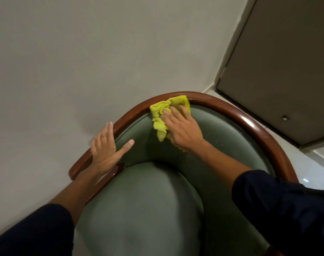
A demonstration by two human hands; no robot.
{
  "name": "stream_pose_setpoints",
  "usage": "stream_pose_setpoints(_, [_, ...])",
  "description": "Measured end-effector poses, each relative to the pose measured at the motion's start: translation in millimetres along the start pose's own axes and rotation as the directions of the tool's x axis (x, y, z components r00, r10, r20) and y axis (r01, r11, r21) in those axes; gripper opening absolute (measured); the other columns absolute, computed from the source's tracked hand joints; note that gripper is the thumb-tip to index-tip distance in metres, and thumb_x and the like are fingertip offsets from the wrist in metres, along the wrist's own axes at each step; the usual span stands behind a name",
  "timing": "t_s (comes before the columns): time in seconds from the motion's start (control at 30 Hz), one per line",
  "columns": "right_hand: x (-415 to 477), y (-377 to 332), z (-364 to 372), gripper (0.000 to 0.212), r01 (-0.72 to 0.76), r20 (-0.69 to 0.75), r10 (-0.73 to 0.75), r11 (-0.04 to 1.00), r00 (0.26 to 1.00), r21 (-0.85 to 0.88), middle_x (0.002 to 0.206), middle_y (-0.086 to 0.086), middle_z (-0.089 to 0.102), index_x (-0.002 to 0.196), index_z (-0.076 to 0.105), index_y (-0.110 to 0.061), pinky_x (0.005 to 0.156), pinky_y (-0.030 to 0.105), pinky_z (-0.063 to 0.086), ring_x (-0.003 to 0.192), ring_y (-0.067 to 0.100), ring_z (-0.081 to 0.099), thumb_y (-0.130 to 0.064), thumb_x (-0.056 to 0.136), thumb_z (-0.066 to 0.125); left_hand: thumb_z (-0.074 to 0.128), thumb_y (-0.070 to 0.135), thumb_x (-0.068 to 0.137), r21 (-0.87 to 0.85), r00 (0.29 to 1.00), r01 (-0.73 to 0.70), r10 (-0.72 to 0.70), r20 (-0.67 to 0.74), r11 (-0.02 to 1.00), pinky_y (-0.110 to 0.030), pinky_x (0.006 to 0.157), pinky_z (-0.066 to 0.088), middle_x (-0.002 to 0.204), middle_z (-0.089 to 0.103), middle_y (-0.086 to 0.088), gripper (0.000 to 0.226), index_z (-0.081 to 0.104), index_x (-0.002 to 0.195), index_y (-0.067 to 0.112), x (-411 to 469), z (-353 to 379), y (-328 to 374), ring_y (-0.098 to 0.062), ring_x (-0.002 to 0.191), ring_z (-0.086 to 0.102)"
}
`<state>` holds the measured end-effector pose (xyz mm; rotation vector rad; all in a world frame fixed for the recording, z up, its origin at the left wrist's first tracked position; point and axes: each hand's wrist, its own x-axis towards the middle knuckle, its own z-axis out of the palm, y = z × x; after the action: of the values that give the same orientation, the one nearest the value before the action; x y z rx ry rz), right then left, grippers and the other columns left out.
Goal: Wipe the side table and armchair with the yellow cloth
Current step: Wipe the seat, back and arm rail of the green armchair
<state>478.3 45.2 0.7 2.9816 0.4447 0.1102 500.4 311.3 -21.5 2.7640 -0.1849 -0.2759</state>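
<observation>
Now your R hand [179, 126], fingers flat, presses the yellow cloth [158, 117] on the armchair [139, 209], far side. Flat, open L hand [104, 145] steadies it.

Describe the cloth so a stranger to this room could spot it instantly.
Find the green armchair by the pale wall and follow its curved wooden rail to the top of the back. The cloth lies crumpled there under the right hand, the only bright yellow thing in view.
</observation>
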Motion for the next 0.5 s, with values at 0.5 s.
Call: stream_pose_setpoints(0.5, [-245,-13,-13,0.072,-0.651,0.157,0.662,0.749,0.733,-0.121,0.147,0.024,0.04,0.151,0.024,-0.01,0.109,0.051,0.022,0.134,0.041,0.034,-0.027,0.084,0.044,0.009,0.101,0.054,0.025,0.999,-0.017,0.018,-0.04,1.0,-0.055,0.117,0.016,0.16,0.019,-0.015,0.132,0.014,0.153,0.012,-3,1,3,-0.035,0.147,0.02])
